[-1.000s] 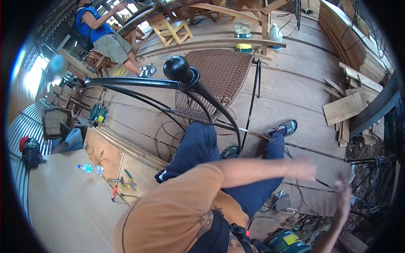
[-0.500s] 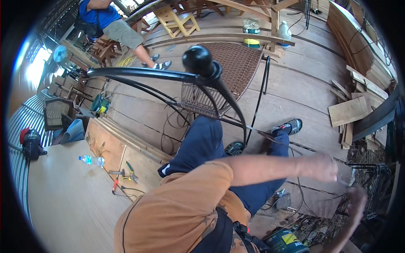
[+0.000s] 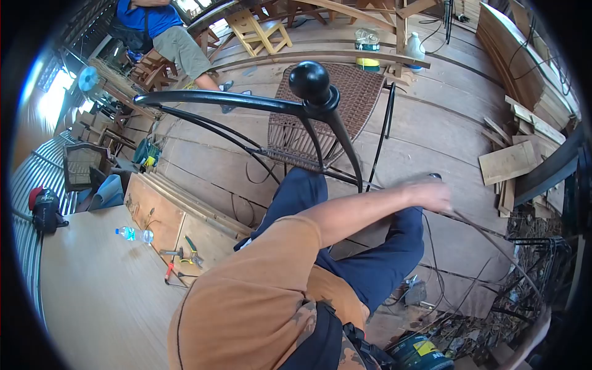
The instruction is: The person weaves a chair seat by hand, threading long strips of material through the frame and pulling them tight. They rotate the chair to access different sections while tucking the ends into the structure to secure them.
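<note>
A chair with a black metal frame [image 3: 234,105] and a woven brown wicker seat [image 3: 351,95] stands tilted before me, a round black ball [image 3: 310,82] on its frame. My left hand [image 3: 431,196], at the end of the arm stretched across my body, is closed around a thin brown weaving strand [image 3: 493,237]. On one side the strand leads toward the chair's frame, on the other down to my right hand. That right hand [image 3: 542,320] is blurred near the lower right rim of the view, and the strand ends at its fingers.
A water bottle [image 3: 134,235], a hammer [image 3: 172,253] and pliers [image 3: 193,251] lie on boards at left. Loose strands [image 3: 438,271] cross the plank floor. Scrap wood [image 3: 509,163] is piled at right; a dark green bucket [image 3: 419,354] stands below. Another person [image 3: 154,31] sits at upper left.
My hands have moved apart: the left up and leftward toward the chair, the right down and outward. More strand now stretches between them. The chair frame has shifted slightly right; the other person's legs moved.
</note>
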`<state>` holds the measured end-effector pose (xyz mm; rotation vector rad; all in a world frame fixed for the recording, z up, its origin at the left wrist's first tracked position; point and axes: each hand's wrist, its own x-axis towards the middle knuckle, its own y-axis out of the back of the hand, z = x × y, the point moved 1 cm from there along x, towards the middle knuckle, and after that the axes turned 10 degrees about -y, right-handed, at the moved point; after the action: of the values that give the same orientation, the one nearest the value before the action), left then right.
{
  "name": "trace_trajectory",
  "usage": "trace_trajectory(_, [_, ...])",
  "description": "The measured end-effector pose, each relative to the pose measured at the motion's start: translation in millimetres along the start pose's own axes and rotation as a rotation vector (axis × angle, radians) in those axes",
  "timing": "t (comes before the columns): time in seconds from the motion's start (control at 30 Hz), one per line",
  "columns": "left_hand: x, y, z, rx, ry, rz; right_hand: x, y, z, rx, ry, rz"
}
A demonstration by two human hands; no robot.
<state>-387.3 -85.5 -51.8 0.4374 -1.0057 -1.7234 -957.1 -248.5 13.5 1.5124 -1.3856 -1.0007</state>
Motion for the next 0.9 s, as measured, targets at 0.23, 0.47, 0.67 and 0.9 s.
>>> trace_trajectory(0.23, [64, -39, 120, 0.196, -0.163, 0.037, -87, -61, -228, 0.365, 0.228, -0.505])
trace_trajectory(0.47, [7, -32, 21, -0.009, 0.019, 0.046, 2, -43, -20, -0.006, 0.078, -0.064])
trace_trajectory(0.67, [56, -49, 123, 0.319, -0.257, 0.166, -98, -73, -237, 0.202, 0.250, -0.626])
trace_trajectory(0.9, [6, -6, 17, 0.250, 0.016, -0.001, -9, -32, -1, -0.209, -0.009, 0.042])
